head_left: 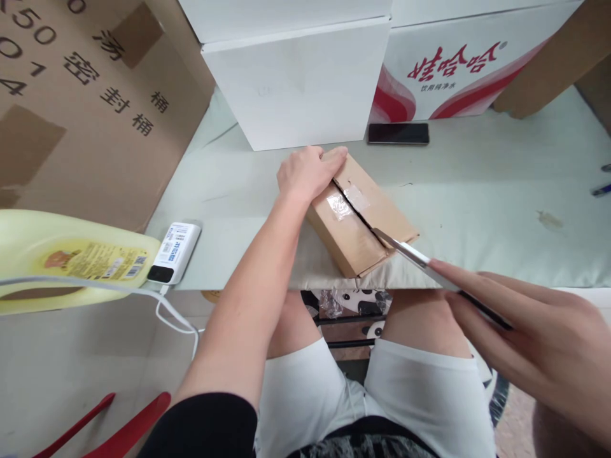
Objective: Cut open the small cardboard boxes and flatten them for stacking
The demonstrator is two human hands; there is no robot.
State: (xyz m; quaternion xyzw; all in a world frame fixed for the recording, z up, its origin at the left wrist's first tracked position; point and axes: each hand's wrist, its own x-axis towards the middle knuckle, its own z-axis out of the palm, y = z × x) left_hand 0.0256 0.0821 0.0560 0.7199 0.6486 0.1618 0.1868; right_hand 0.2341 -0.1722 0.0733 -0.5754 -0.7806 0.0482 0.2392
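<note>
A small brown cardboard box [377,213] lies at the table's near edge, its top seam partly slit and patched with clear tape. My left hand [305,173] grips the box's far left corner, fingers curled over the top edge. My right hand [534,331] holds a thin metal blade [405,249] between extended fingers. The blade's tip sits in the seam at the box's near end.
A black phone [398,133] lies behind the box, in front of a white carton [296,83] and a red-and-white printed carton [458,70]. A large brown carton [90,102] stands at the left. A white power bank [174,252] with cable and a yellow jug [67,261] are nearby.
</note>
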